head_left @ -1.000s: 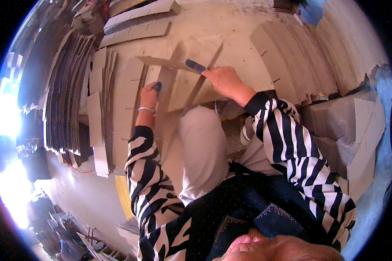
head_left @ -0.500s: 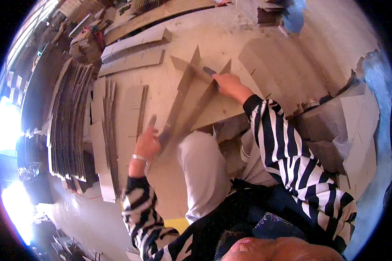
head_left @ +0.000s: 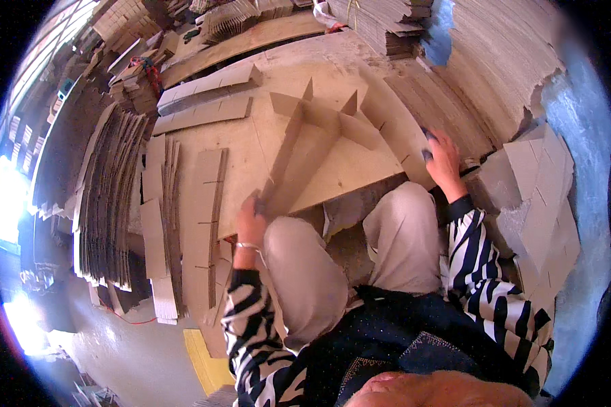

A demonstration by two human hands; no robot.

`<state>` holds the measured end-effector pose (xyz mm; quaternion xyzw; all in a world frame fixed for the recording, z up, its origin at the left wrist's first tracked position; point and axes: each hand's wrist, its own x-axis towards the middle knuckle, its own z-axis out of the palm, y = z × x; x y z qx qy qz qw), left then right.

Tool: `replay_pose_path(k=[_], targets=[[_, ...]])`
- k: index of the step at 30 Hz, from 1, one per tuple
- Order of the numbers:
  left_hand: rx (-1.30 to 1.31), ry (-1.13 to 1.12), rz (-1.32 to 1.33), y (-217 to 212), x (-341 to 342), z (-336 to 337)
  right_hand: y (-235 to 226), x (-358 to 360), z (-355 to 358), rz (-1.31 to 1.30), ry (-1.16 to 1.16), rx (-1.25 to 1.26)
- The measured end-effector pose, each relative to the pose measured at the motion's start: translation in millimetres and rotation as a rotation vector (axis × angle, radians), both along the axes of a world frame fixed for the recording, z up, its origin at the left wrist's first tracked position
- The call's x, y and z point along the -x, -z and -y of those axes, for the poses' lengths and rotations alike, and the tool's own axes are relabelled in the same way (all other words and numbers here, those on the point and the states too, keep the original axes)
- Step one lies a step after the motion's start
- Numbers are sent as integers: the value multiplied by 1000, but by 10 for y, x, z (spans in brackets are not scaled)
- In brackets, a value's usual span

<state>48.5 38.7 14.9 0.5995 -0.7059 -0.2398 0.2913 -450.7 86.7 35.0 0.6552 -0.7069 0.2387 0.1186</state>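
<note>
A cardboard divider [head_left: 305, 136], made of upright slotted strips crossing near its far end, stands on the wooden board [head_left: 360, 173]. My left hand [head_left: 251, 220] is closed on the near end of its long strip. My right hand [head_left: 443, 159] is away from the divider, over the near edge of the flat cardboard strips [head_left: 400, 139] on the right. Dark covers sit on its fingertips, and its thumb and fingers are apart with nothing between them. Whether those fingertips touch the cardboard I cannot tell.
Slotted strips [head_left: 210, 203] lie left of the divider, beside a row of standing cardboard sheets [head_left: 112, 197]. Two flat strip piles [head_left: 207, 85] rest at the far left of the board. Tall cardboard stacks [head_left: 495, 54] fill the far right. Loose cardboard [head_left: 540, 203] lies at the right.
My right hand has left the far end of the divider and moved right and nearer. A cross strip now shows there. My left hand has moved slightly right and closed on the near end.
</note>
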Motion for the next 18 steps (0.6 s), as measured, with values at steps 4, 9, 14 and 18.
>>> replay_pose_path(k=[4,9,14,18], targets=[[-8,33,461,-270,-93,268,-703,-698,191,180,-178,-50],[-76,-62,592,-294,-229,547,-707,-1669,507,599,-660,-137],[-202,-75,702,-422,53,452,-463,-2194,690,601,-708,-373],[-111,-107,689,-191,86,455,-491,-2092,680,406,-682,-454]])
